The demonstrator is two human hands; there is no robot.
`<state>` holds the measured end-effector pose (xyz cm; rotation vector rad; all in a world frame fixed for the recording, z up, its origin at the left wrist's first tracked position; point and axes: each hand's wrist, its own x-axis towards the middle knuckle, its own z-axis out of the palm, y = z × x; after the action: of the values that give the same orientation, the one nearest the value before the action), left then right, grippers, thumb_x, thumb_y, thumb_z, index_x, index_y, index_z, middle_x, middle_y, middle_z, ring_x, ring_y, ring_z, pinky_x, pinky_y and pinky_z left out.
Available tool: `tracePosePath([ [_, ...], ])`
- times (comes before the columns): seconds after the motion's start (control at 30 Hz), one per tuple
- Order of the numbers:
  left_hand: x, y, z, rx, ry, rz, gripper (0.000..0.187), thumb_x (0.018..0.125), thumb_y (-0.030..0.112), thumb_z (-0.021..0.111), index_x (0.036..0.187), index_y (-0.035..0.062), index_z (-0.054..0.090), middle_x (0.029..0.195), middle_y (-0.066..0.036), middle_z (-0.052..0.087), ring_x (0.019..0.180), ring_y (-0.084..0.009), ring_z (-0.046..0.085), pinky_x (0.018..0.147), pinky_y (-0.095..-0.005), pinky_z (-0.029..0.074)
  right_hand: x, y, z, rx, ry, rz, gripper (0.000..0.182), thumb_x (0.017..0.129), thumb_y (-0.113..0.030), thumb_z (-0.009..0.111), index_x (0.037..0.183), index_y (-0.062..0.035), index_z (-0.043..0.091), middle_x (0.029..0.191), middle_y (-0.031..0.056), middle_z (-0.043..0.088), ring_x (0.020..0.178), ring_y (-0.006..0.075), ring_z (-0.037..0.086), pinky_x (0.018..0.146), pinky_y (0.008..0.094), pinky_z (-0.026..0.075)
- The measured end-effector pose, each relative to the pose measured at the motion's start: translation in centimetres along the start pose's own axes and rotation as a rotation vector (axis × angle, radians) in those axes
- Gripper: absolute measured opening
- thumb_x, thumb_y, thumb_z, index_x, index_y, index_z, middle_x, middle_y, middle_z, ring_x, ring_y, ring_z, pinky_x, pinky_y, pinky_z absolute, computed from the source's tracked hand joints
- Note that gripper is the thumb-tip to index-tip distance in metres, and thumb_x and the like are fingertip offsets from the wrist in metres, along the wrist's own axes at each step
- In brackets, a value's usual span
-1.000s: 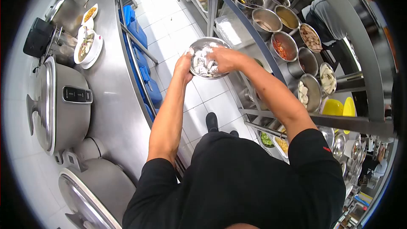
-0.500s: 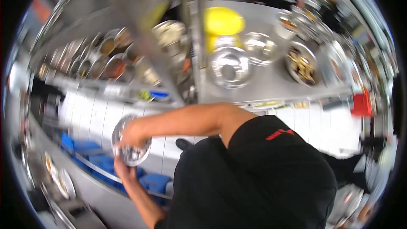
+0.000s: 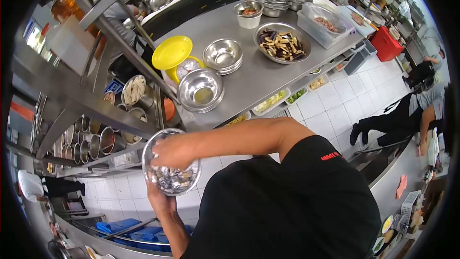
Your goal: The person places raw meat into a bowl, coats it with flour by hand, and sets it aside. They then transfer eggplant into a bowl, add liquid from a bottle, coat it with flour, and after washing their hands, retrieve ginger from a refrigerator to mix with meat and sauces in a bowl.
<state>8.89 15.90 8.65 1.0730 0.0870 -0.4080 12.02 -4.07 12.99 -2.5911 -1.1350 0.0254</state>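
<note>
A metal bowl (image 3: 190, 185) hangs above the tiled floor, holding several pieces coated in white powder (image 3: 168, 176). My left hand (image 3: 160, 198) grips its near left rim from outside and below, with powder on the fingertips. Reaching over from the other side, my right hand (image 3: 173, 151) is inside the bowl, just above the coated pieces. Its fingers are bent, with white on their tips; whatever lies under them is hidden. Nearby on the steel counter sit stacked metal bowls (image 3: 200, 88), the upper one with a little yellowish liquid, and more stacked bowls (image 3: 223, 54).
The counter (image 3: 249, 84) also bears a yellow plate (image 3: 171, 52) by a dial scale (image 3: 188, 66), a bowl of dark-skinned cut strips (image 3: 282, 44) and a clear tub (image 3: 325, 24). Steel shelving (image 3: 91, 100) rises at left. A co-worker (image 3: 407, 115) is at right.
My view has swung, so the counter appears tilted and sharper. The bowl and both hands sit slightly farther right in view, closer to the counter's corner. Both hands stay at the bowl.
</note>
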Motion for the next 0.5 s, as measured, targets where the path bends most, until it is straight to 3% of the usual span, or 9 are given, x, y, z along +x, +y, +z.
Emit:
tracePosePath([
  [0.13,1.8,-1.2,5.3,0.010,-0.099,-0.066,0.042,0.099,0.023,0.045,0.134,0.0004,0.043,0.128,-0.015,0.054,0.116,-0.0270,0.055,0.099,-0.0414,0.044,-6.6,1.1,-6.5,0.119,-0.169,0.179,0.041,0.079,-0.013,0.061,0.119,-0.0044,0.056,0.114,0.0226,0.060,0.107,0.0372,0.060,0.086,0.0477,0.048],
  [0.27,4.1,-3.7,11.7,0.018,-0.196,-0.108,0.040,0.098,0.021,0.046,0.132,0.0000,0.045,0.128,-0.014,0.055,0.116,-0.0257,0.055,0.099,-0.0417,0.044,-14.7,2.3,-7.9,0.217,-0.040,0.465,0.037,0.085,-0.013,0.053,0.119,-0.0008,0.056,0.097,0.0231,0.064,0.095,0.0380,0.063,0.081,0.0479,0.050],
  [0.4,6.3,-7.8,19.9,0.047,-0.223,-0.101,0.041,0.097,0.022,0.047,0.132,0.0005,0.045,0.128,-0.014,0.055,0.116,-0.0262,0.055,0.099,-0.0417,0.044,-21.2,6.7,-8.2,0.114,0.032,0.501,0.037,0.089,-0.013,0.050,0.124,-0.0007,0.054,0.102,0.0221,0.064,0.096,0.0368,0.063,0.079,0.0464,0.052],
  [0.5,9.7,-10.1,25.0,0.038,-0.197,-0.128,0.043,0.095,0.023,0.048,0.131,0.0007,0.047,0.128,-0.014,0.056,0.117,-0.0271,0.056,0.101,-0.0441,0.044,-27.9,8.3,-12.8,0.025,0.381,0.632,0.043,0.091,-0.016,0.051,0.131,-0.0022,0.051,0.115,0.0215,0.061,0.109,0.0349,0.058,0.091,0.0433,0.049],
])
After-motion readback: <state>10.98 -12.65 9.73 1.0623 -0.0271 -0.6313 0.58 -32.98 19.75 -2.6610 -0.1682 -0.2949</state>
